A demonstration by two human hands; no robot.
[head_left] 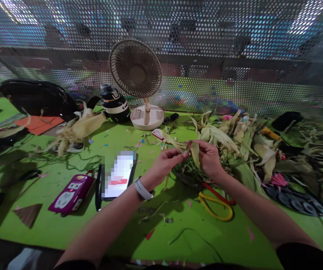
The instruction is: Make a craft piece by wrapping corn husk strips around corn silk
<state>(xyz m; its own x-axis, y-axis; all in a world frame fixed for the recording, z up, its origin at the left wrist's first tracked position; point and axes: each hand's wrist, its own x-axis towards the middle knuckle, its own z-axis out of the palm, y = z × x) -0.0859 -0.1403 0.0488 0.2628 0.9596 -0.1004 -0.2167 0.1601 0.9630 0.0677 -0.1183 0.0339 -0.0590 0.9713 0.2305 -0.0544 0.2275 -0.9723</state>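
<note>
A pale strip of dried corn husk [195,154] is pinched between my two hands above the green table. My left hand [167,165], with a pale watch band on its wrist, has its thumb and fingertips pressed together at the strip's left side. My right hand [210,159] grips the husk from the other side, fingers bent. Below my hands lies a heap of thin green stems, and scissors [213,204] with one red and one yellow handle rest beside it, blades partly hidden. A large pile of dried husks [220,138] spreads behind my right hand.
Left of my arms lie a phone [119,176] and a purple pouch [71,195]. Farther back stand a fan [136,71], a dark bottle [116,107] and a black bag [37,97]. Another husk bundle [79,127] lies left. A perforated metal screen [206,48] closes the back.
</note>
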